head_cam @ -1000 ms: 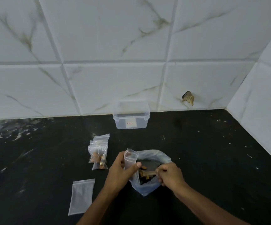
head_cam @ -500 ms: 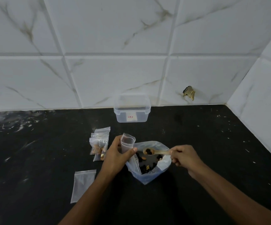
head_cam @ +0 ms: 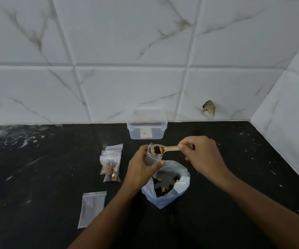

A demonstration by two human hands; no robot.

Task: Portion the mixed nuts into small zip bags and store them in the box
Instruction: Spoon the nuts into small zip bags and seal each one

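- My left hand [head_cam: 141, 169] grips the small zip bag [head_cam: 153, 158] upright, thumb and fingers curled round it, its mouth open directly above the supply bag [head_cam: 166, 186].
- My right hand [head_cam: 201, 157] pinches the handle of the spoon [head_cam: 165, 149]; its loaded bowl sits at the bag's mouth.
- To do this well, I judge: tip slowly, bowl inside the rim, so strays fall into the supply bag.
- Filled bags [head_cam: 111, 163] lie at 9 o'clock of my left hand; the box [head_cam: 147, 127], lid on, at 12 o'clock.
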